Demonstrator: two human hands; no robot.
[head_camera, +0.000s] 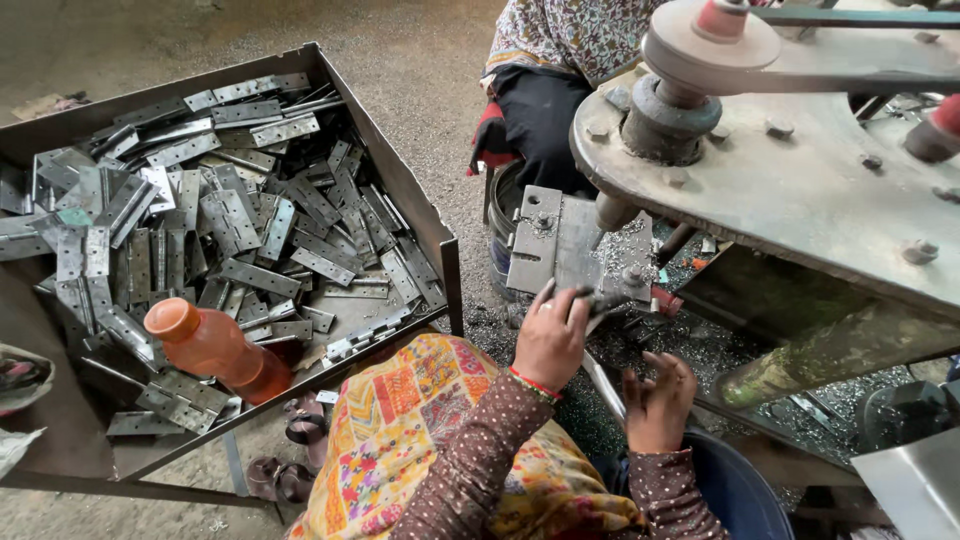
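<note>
My left hand (551, 337) grips a small metal hinge piece (603, 300) and holds it against the steel fixture plate (553, 243) under the spindle (613, 212) of a drilling machine (790, 170). My right hand (657, 403) hovers lower, to the right of the left hand, fingers spread and empty, above a bed of metal shavings (700, 345). Both sleeves are brown with dots. A patterned yellow cloth (420, 420) covers my lap.
A large metal tray (425, 215) on the left holds several flat steel hinges (230, 215) and an orange plastic bottle (215, 348). Another person in patterned clothing (560, 40) sits behind the machine. Blue buckets stand by the machine (740, 490). Sandals (290, 450) lie on the floor.
</note>
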